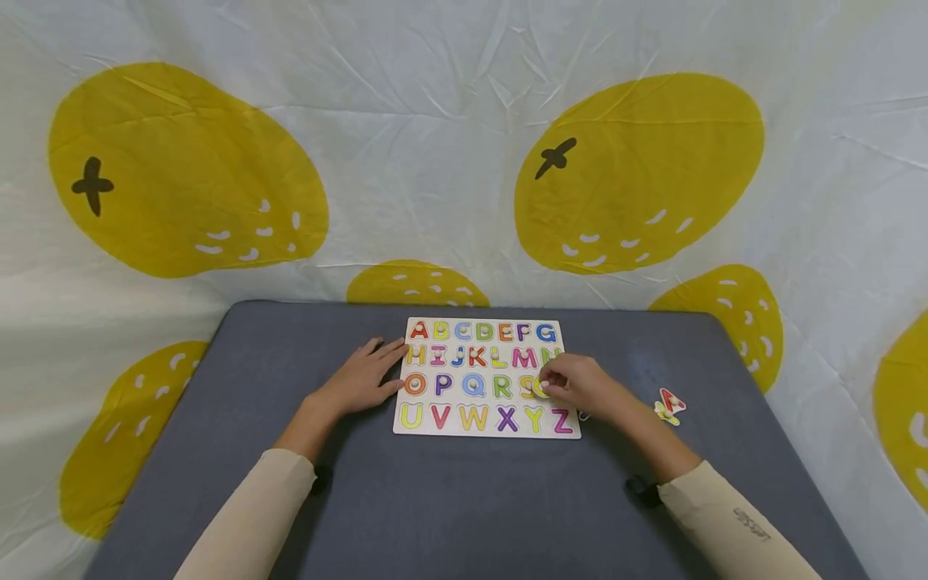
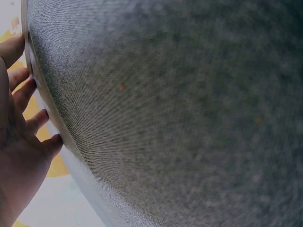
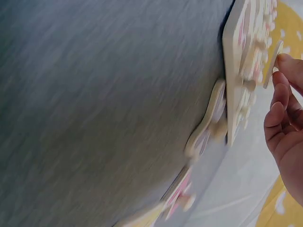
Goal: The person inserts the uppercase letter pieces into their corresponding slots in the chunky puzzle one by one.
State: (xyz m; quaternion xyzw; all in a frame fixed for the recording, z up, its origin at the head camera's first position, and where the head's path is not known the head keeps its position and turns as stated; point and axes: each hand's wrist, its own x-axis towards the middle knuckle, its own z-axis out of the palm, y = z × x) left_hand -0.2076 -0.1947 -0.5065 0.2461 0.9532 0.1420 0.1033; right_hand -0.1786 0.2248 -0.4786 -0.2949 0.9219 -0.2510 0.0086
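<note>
A wooden alphabet puzzle board point(image 1: 453, 399) lies flat on the table, with coloured letters in rows, many with small knobs. My left hand point(image 1: 360, 380) rests beside its left side, fingers spread and fairly straight, their tips at the board's edge. Over the right side of the board, my right hand point(image 1: 583, 380) pinches a yellowish puzzle piece point(image 3: 273, 64) between thumb and fingertips. That piece is held tilted and apart from the board in the right wrist view; which letter it is, I cannot tell. The fingers hide part of the board near the S.
Right of the board lie a red letter piece point(image 1: 672, 400) and a yellow letter piece point(image 1: 665, 416), close together. Another loose piece point(image 3: 208, 118) lies against the board's edge, mostly hidden by my right arm in the head view. A fruit-printed curtain point(image 1: 435, 185) hangs behind the grey table point(image 1: 478, 507).
</note>
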